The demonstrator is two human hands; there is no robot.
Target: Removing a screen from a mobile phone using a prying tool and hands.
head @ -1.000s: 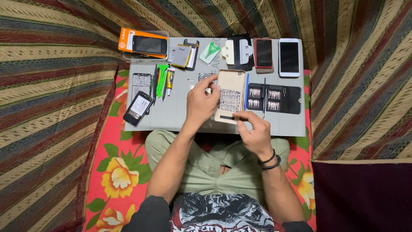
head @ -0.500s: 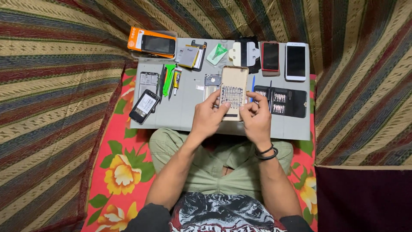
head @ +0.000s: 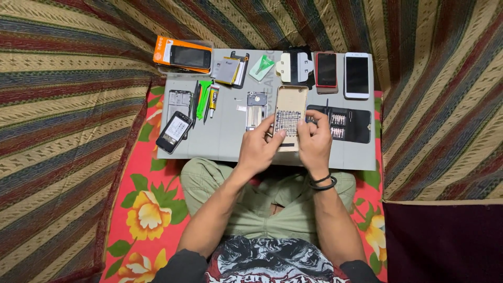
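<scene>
A striped cloth (head: 68, 105) covered the floor, with a grey mat (head: 225, 141) laid over a floral sheet (head: 141, 209). The left hand (head: 259, 149) and right hand (head: 314, 141) both gripped a beige phone (head: 290, 118) from its sides, holding it above the mat's middle, thumbs on its keypad. Just right lay a black bit case (head: 346, 126); left, a frame (head: 255, 110). Further off sat a red phone (head: 326, 69), white phone (head: 357, 75) and orange box (head: 183, 54).
</scene>
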